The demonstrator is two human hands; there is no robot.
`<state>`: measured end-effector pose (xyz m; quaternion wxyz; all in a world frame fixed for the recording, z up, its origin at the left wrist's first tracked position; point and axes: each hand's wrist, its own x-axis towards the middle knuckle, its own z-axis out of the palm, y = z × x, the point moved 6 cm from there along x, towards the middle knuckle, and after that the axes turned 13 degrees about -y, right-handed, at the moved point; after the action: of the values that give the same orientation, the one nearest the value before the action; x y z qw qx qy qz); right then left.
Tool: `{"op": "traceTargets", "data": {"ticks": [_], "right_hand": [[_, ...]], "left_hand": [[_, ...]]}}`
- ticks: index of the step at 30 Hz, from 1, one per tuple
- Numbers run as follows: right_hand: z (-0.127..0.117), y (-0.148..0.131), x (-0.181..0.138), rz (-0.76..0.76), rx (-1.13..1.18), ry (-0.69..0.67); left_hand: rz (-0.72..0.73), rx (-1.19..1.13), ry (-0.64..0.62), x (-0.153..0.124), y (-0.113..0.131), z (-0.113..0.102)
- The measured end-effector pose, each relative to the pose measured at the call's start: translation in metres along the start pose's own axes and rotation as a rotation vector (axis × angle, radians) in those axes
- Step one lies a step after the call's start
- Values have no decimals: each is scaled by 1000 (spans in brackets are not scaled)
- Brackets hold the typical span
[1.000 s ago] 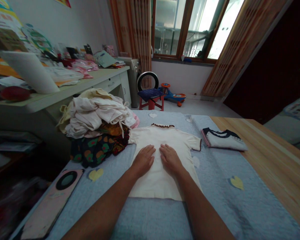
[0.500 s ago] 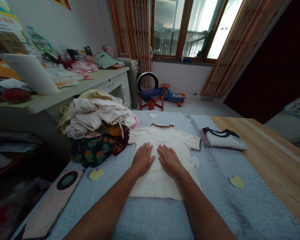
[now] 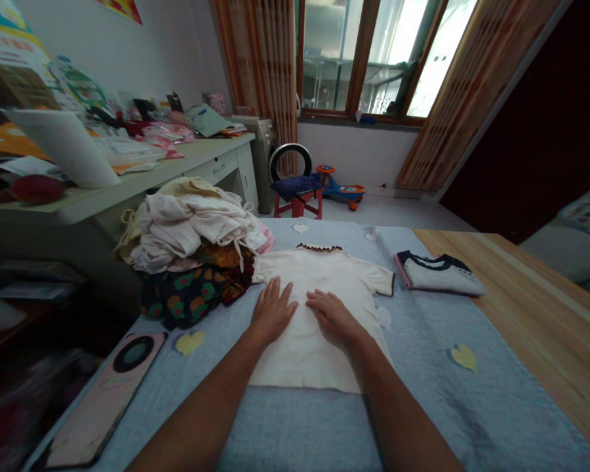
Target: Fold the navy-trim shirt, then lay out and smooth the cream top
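A cream short-sleeved shirt (image 3: 314,360) with brown trim at the collar and sleeve lies spread out on a blue cloth (image 3: 295,432). My left hand (image 3: 273,311) rests on the shirt's left side with its fingers stretched out. To the right of it, my right hand (image 3: 334,314) lies on the shirt's middle, fingers extended and pointing up and left. Neither hand grips the fabric. The shirt's left sleeve touches or lies close to a heap of clothes (image 3: 191,226).
At right lies a folded white and navy garment (image 3: 442,274). A pink phone (image 3: 103,400) sits at the cloth's left edge. Wooden tabletop (image 3: 535,308) shows along the right. Beyond the table stand a red stool (image 3: 297,206) and a toy car (image 3: 344,190); a cluttered desk (image 3: 201,164) is on the left.
My left hand has slid slightly left across the shirt. The right hand has shifted a little and its fingers lie closer together. The shirt's lower left corner has moved slightly left.
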<state>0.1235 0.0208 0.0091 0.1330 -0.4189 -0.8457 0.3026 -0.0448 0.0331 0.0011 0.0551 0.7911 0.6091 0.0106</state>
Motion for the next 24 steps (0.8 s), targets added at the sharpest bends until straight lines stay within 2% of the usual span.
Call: {"op": "traceTargets", "data": {"ticks": [8, 12, 16, 19, 24], "right_hand": [[-11, 3, -3, -92, 387, -28], [-9, 5, -3, -71, 489, -55], [-10, 4, -3, -1, 549, -74], [-14, 0, -5, -6, 573, -60], [-13, 2, -7, 24, 686, -21]], "left_hand": [[7, -25, 71, -2, 2, -6], [137, -55, 104, -2, 11, -5], [311, -170, 47, -1, 20, 2], [354, -228, 41, 0, 20, 4], [366, -191, 70, -4, 24, 0]]}}
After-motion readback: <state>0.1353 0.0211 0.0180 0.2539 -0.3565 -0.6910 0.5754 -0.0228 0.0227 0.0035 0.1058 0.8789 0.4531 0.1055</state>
